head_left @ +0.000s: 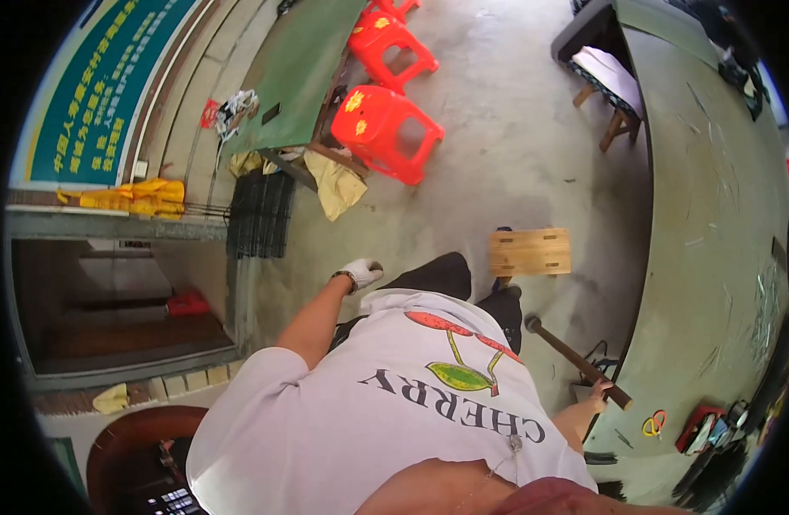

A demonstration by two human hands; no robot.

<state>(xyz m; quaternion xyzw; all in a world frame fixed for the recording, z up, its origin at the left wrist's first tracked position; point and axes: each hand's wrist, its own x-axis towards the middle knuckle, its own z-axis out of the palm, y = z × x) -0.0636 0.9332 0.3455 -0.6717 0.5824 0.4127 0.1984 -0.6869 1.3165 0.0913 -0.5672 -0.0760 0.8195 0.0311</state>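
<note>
My right hand is bare and wraps round the wooden handle of a hammer, close to the handle's end. The hammer's dark head points down toward the floor, beside my leg. It is held near the edge of a long greenish work table. My left hand, in a white glove, hangs at my left side above the floor. Its fingers are curled in, and I cannot see whether anything small is inside them. A low wooden stool stands on the floor ahead of my legs.
Red plastic stools stand beside a green table at the far left. Black bundled rods and a tan cloth lie below it. Scissors with coloured handles rest on the right table. A padded bench is at far right.
</note>
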